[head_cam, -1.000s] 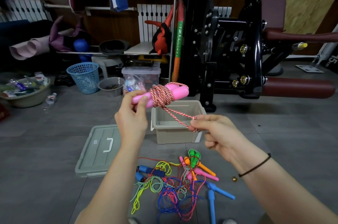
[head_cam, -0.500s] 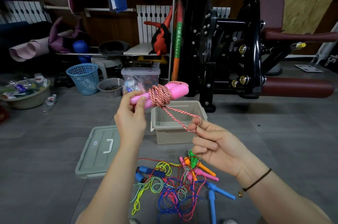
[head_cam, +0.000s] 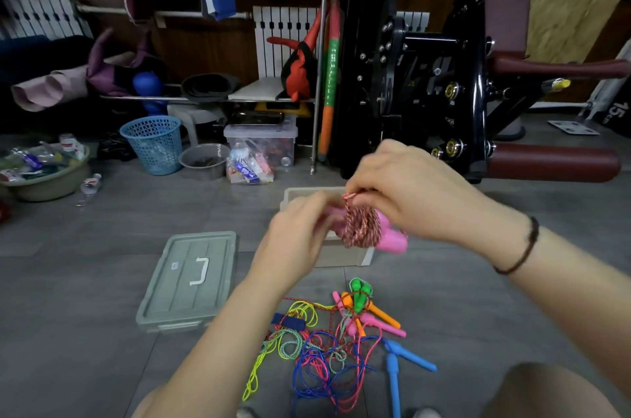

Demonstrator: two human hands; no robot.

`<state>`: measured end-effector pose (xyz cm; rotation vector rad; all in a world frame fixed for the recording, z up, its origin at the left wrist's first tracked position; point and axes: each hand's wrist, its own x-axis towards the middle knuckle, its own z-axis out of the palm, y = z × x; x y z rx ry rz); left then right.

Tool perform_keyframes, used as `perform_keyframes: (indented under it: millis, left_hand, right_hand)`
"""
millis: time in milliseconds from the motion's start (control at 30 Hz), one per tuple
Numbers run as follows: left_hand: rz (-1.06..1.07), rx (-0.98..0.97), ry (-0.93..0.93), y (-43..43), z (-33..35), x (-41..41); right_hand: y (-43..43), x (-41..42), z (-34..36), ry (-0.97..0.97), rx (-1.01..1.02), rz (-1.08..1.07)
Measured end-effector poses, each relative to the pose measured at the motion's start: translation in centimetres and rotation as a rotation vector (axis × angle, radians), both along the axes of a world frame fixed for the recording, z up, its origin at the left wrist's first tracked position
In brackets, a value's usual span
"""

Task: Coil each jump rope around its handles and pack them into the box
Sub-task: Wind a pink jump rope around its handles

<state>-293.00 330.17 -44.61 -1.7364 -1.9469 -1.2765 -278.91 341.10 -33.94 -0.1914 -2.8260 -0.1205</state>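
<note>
A jump rope with pink handles (head_cam: 391, 240) and a red-and-white cord coiled round them (head_cam: 360, 228) hangs in front of the open beige box (head_cam: 341, 255). My left hand (head_cam: 293, 243) grips the handles' left end; it is blurred. My right hand (head_cam: 406, 192) reaches over from above and pinches the cord's end at the top of the coil. On the floor below lies a tangle of other jump ropes (head_cam: 327, 346) with green, orange, pink and blue handles.
The box's grey lid (head_cam: 187, 284) lies flat on the floor to the left. Behind are a blue mesh basket (head_cam: 153, 144), a clear storage bin (head_cam: 261, 151), a basin of clutter (head_cam: 41, 171) and a black gym machine (head_cam: 444, 82) at right.
Both hands and the pink rope dropped lower, toward the box. My right hand swung up and over from below right and now holds the cord end against the coil.
</note>
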Motion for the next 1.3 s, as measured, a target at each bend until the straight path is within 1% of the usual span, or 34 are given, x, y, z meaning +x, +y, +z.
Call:
perform_keyframes:
  millis: [33, 67, 133, 200, 267, 300, 333, 367, 400, 433, 467, 500, 533, 600, 633, 700, 767, 800, 867, 933, 1067, 1133, 1200, 1300]
  left_hand:
    - [-0.055, -0.029, -0.005, -0.1, 0.2, 0.3]
    - [-0.109, -0.058, -0.051, -0.3, 0.4, 0.6]
    - [-0.201, -0.092, -0.217, -0.8, 1.0, 0.8]
    - [-0.248, -0.063, -0.347, -1.1, 1.3, 0.6]
    - [-0.264, -0.009, -0.431, -1.1, 1.2, 0.6]
    - [-0.278, 0.007, -0.513, -1.0, 0.9, 0.5]
    - [-0.298, 0.033, -0.634, -0.9, 0.8, 0.5]
    - [-0.285, 0.06, -0.736, -0.6, 0.5, 0.6]
    - [-0.252, 0.093, -0.797, -0.3, 0.2, 0.8]
    - [-0.187, 0.127, -0.812, 0.0, 0.0, 1.0]
    - [-0.117, 0.143, -0.806, 0.4, -0.3, 1.3]
    - [-0.051, 0.142, -0.811, 0.7, -0.3, 1.7]
    - [-0.003, 0.136, -0.864, 1.0, -0.5, 2.2]
    - [0.018, 0.156, -1.064, 1.3, -0.3, 3.1]
    - [0.027, 0.179, -1.162, 1.3, -0.2, 3.3]
    - [0.071, 0.213, -1.264, 1.5, -0.1, 2.9]
    - [0.092, 0.206, -1.218, 1.6, 0.0, 2.4]
    - [0.098, 0.2, -1.14, 1.7, -0.1, 2.2]
    - [0.114, 0.185, -0.982, 1.7, 0.0, 2.2]
    - [0.146, 0.209, -0.917, 1.7, 0.2, 2.5]
    - [0.219, 0.285, -0.944, 1.7, 0.3, 3.1]
    - [0.212, 0.304, -0.974, 1.5, 0.6, 3.0]
    - [0.184, 0.318, -1.012, 1.2, 0.9, 2.7]
    - [0.121, 0.348, -1.137, 1.2, 1.2, 2.5]
  right_hand:
    - [0.8, -0.4, 0.1, -0.029, 0.018, 0.058]
    - [1.4, -0.8, 0.0, -0.057, -0.021, 0.102]
    - [2.1, -1.3, -0.7, -0.066, -0.21, 0.17]
    - [1.9, -1.5, -1.7, 0.044, -0.458, 0.169]
    - [1.0, -1.5, -2.8, 0.176, -0.68, 0.105]
    - [0.6, -1.6, -3.4, 0.24, -0.763, 0.066]
    - [0.3, -1.9, -4.1, 0.306, -0.842, 0.021]
    - [0.0, -2.2, -4.8, 0.375, -0.911, -0.034]
    - [-0.2, -2.6, -5.6, 0.451, -0.958, -0.095]
    - [-0.6, -2.9, -6.3, 0.533, -0.967, -0.163]
    - [-0.8, -3.2, -7.1, 0.615, -0.93, -0.236]
    - [-1.2, -3.5, -7.7, 0.679, -0.862, -0.293]
    - [-1.7, -3.8, -8.3, 0.715, -0.791, -0.317]
    - [-2.8, -4.4, -9.2, 0.718, -0.706, -0.311]
    - [-3.2, -4.8, -9.5, 0.707, -0.699, -0.315]
    - [-3.6, -5.2, -10.0, 0.696, -0.723, -0.339]
    - [-3.5, -5.3, -9.9, 0.698, -0.791, -0.36]
    - [-3.3, -5.3, -9.6, 0.705, -0.848, -0.357]
    - [-3.2, -5.1, -8.8, 0.728, -1.007, -0.319]
    - [-3.4, -5.1, -8.5, 0.77, -1.166, -0.287]
    - [-4.9, -6.0, -9.1, 0.911, -1.394, -0.313]
    - [-5.5, -6.3, -9.2, 0.973, -1.451, -0.303]
    - [-5.9, -6.3, -9.1, 1.03, -1.551, -0.265]
    - [-6.0, -6.1, -9.0, 1.008, -1.652, -0.207]
